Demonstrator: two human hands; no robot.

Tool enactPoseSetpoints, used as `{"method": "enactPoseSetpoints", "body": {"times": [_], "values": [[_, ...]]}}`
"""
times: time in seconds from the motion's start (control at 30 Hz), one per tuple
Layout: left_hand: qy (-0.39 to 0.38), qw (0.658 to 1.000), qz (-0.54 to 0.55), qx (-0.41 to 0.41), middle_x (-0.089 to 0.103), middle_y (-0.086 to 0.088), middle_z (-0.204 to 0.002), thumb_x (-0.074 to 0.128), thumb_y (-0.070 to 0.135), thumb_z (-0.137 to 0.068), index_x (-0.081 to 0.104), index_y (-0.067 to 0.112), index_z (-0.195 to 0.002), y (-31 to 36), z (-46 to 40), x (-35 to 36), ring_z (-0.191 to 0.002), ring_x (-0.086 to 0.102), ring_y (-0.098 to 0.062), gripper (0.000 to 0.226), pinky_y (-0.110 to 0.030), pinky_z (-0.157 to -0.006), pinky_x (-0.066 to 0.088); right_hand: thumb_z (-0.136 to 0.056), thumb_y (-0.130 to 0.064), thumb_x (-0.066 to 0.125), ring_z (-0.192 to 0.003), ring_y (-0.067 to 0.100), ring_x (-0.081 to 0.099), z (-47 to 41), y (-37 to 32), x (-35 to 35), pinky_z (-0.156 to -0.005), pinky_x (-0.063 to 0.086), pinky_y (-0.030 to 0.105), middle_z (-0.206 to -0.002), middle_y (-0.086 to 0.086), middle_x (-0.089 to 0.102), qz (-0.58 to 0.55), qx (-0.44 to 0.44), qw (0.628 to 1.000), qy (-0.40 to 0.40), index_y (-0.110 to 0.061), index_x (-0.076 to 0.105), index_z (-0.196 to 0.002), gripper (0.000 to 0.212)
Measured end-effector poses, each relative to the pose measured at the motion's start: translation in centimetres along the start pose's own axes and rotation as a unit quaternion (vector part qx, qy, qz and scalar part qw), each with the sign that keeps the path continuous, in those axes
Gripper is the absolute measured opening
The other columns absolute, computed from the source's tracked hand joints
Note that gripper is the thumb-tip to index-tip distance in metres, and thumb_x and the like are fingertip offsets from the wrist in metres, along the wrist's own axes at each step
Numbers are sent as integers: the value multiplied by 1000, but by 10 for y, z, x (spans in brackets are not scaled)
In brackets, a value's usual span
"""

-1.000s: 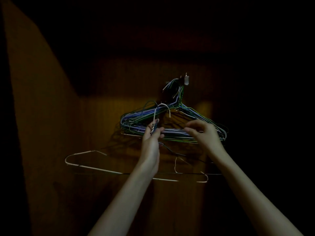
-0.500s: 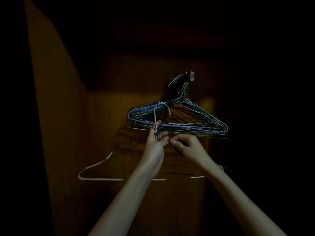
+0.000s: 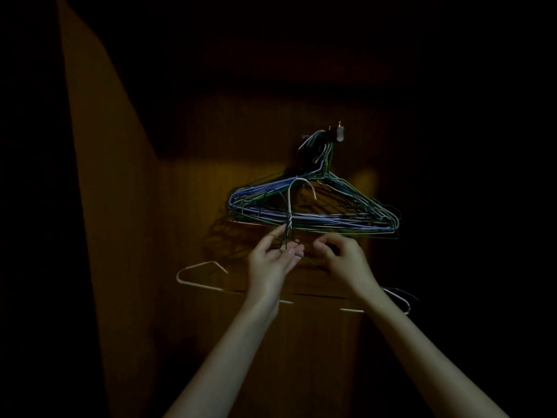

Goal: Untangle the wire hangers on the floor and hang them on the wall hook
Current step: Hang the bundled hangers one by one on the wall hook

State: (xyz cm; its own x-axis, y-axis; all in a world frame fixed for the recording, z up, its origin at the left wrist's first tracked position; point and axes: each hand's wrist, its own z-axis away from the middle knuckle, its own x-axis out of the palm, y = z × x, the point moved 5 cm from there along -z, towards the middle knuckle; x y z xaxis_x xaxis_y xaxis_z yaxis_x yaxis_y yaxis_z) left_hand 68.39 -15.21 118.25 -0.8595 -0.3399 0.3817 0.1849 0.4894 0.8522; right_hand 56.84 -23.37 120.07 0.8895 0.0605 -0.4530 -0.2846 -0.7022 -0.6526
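Observation:
A bundle of several blue, green and white wire hangers (image 3: 316, 212) hangs from a small wall hook (image 3: 339, 134) on a dim wooden wall. In front of the bundle I hold a white wire hanger (image 3: 199, 285); its curved hook rises in front of the bundle. My left hand (image 3: 272, 260) pinches its twisted neck just below the bundle. My right hand (image 3: 343, 260), fingers curled, grips a thin dark wire beside the neck. The white hanger's bottom bar runs left to right behind both wrists, partly hidden.
The scene is very dark. A wooden side panel (image 3: 99, 176) angles in at the left, meeting the back wall (image 3: 196, 191) in a corner. Everything right of the hangers is black.
My right hand has come down from the hanging bundle to the neck beside my left hand. The white hanger has shifted right and slightly lower in view.

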Motion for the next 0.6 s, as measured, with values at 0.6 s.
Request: {"method": "enactPoseSetpoints", "body": {"times": [0.6], "values": [[-43, 997, -40, -56, 67, -4, -91, 51, -4, -91, 56, -1, -121, 0, 21, -4, -74, 68, -4, 31, -14, -69, 55, -93, -14, 54, -87, 7, 62, 2, -11, 12, -79, 51, 24, -94, -7, 64, -93, -29, 986, -135, -24, 60, -98, 13]]}}
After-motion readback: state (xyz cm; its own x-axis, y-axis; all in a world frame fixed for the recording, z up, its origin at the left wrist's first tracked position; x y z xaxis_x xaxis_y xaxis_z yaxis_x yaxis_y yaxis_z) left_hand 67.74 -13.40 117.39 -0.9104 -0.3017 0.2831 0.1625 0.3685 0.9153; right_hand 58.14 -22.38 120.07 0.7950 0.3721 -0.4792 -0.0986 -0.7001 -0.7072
